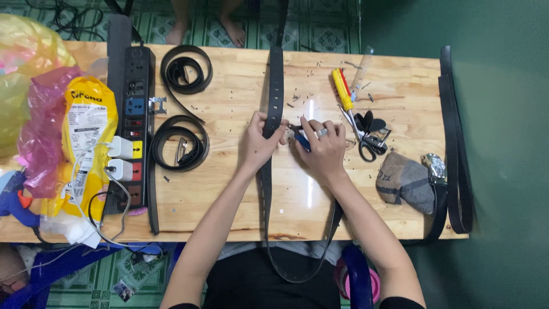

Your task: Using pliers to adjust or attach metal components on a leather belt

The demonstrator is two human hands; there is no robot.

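A long black belt [275, 80] runs from the far table edge toward me down the middle of the wooden table [240, 194] and loops off the near edge. My left hand [260, 143] grips the belt at mid-table. My right hand [321, 147], with a ring on one finger, holds a small blue-handled tool [302, 141] against the belt's right edge, right beside my left fingers.
Two coiled black belts [186, 70] [178, 146] lie left of centre beside a black power strip [132, 123] with white chargers. A yellow screwdriver [342, 88], scissors [366, 140], a brown pouch [405, 182] and another belt [454, 137] lie right. Plastic bags [51, 120] crowd the left edge; bare feet stand beyond the table.
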